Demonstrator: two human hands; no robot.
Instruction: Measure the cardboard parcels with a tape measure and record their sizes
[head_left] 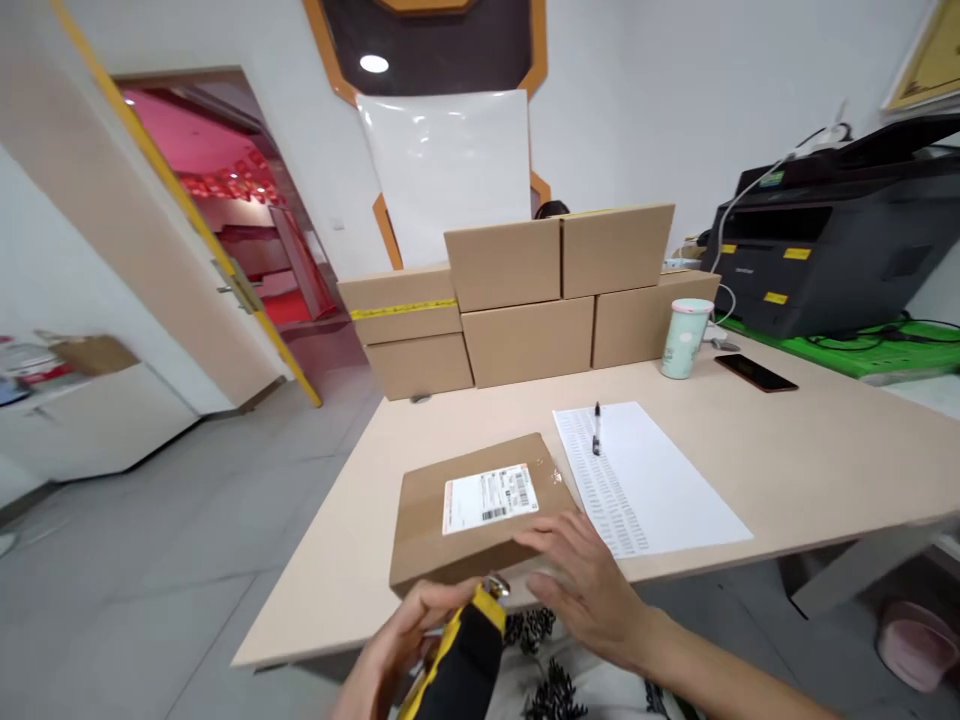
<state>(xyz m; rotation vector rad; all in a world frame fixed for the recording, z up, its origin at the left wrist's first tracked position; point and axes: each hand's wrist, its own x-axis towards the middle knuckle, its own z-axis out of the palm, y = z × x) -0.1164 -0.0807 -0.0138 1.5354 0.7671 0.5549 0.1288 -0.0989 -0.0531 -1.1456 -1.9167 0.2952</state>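
My left hand [397, 640] is closed around a yellow and black tape measure [469, 645], low in the view. Its metal end hook points up and away from me, just in front of the cardboard box [424, 500]. That box lies flat near the front edge of the table, with a white shipping label [491, 497] on top. My right hand [589, 590] is open, with its fingers stretched toward the box's near right side. I cannot tell whether the fingertips touch the box. The right hand holds nothing.
Stacked cardboard boxes [525, 340] line the table's back, a yellow strip [405, 310] across the left ones. On the table [337, 560] are a printed sheet [675, 500], pen [597, 430], green tumbler [686, 340] and phone [756, 372]. A black printer [817, 240] stands right. Someone's head [552, 209] shows behind.
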